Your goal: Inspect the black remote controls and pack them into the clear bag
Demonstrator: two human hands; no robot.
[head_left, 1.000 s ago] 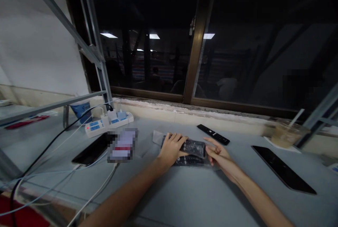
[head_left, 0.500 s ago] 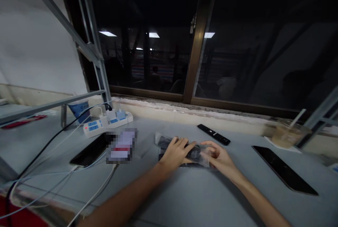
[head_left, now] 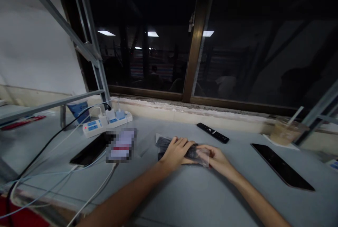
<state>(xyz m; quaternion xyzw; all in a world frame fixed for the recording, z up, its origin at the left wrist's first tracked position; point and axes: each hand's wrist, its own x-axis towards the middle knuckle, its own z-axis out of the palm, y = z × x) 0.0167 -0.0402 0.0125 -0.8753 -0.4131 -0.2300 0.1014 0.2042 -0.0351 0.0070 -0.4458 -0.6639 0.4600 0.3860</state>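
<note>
A clear plastic bag [head_left: 204, 161] with something black and bunched, perhaps a cable [head_left: 193, 152], lies on the grey table in front of me. My left hand [head_left: 174, 153] is laid across it from above, fingers curled over the bag and its thumb beneath the near side. At the bag's right end is my right hand [head_left: 218, 162], its fingers bent and pressed together. The clear film overlaps those fingertips, so whether they grip the film or the black item is hidden. Something dark and flat shows under the bag's left end.
Behind the bag lies a black remote control [head_left: 212, 133]. To the right are a dark tablet-like slab [head_left: 281, 167] and an iced drink [head_left: 286, 133]. On the left are a dark phone [head_left: 89, 151], a blurred-out phone [head_left: 121, 146], cables, a power strip [head_left: 116, 121] and a blue cup [head_left: 79, 109].
My right hand has moved slightly left, closer to my left hand, and its fingers now sit deeper at the bag's end. My left hand stays on the bag. The view has shifted slightly.
</note>
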